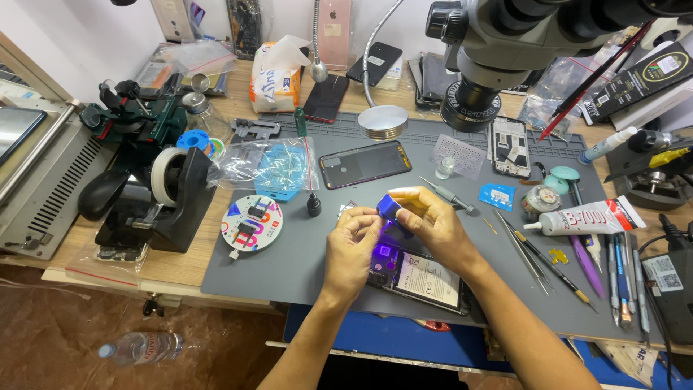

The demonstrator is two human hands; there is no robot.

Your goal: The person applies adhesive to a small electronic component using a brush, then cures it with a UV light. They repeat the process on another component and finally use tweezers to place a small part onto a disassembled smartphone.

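My right hand (431, 224) grips a small blue lamp (390, 208) and points it downward; violet light falls on an opened phone (419, 276) lying on the grey work mat (289, 260). My left hand (351, 244) rests on the phone's upper end right under the lamp, fingers curled and pinched at the lit spot. What the left fingers pinch is hidden. The phone's battery and inner parts show to the right of my left hand.
A microscope head (498, 50) hangs above the mat. A phone back cover (365, 164), a plastic bag (267, 165), a round magnetic pad (251, 222), a glue tube (585, 218), tweezers and tools (548, 260) lie around. A tape dispenser (155, 198) stands left.
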